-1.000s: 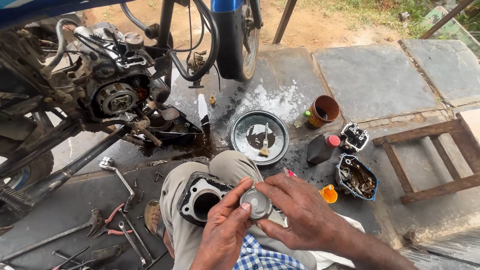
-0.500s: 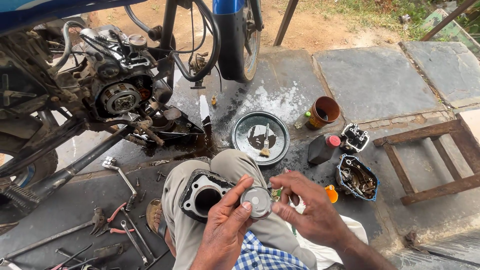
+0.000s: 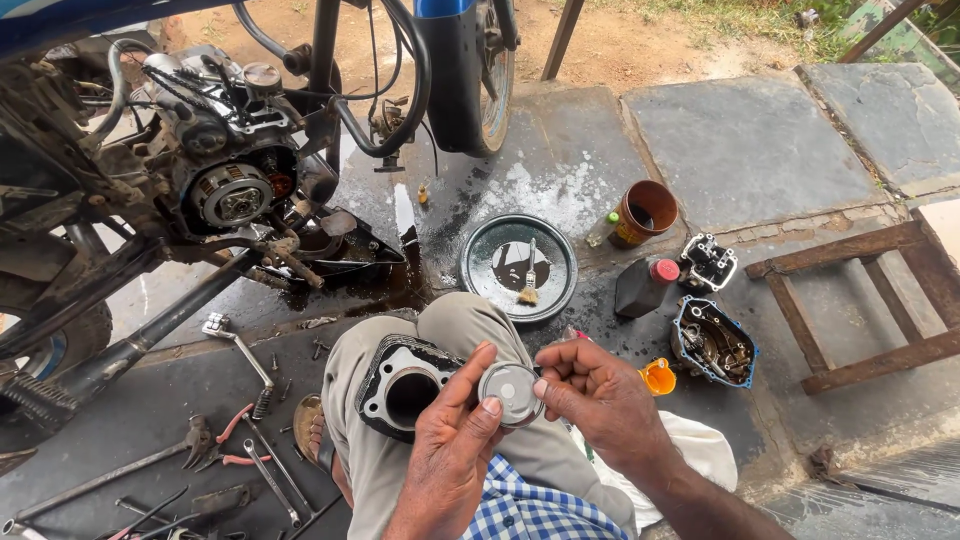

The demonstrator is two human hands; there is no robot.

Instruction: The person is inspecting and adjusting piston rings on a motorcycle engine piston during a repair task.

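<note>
A round silver piston (image 3: 508,392) is held between both hands over my bent knee. My left hand (image 3: 450,450) grips its left rim with thumb and fingers. My right hand (image 3: 600,400) pinches its right edge with the fingertips. A dark finned cylinder block (image 3: 400,385) with a round bore rests on my thigh, just left of the piston. Behind it lies a round metal pan (image 3: 518,265) holding dark oil and a small brush.
A stripped motorcycle engine (image 3: 225,180) and front wheel (image 3: 480,70) stand at upper left. Wrenches and pliers (image 3: 235,450) lie on the oily floor at left. A brown cup (image 3: 645,212), black bottle (image 3: 640,285), blue-rimmed engine cover (image 3: 712,342) and wooden frame (image 3: 870,300) sit right.
My right hand has slid off the top of the piston to pinch its right edge, uncovering the crown. The left hand keeps its hold.
</note>
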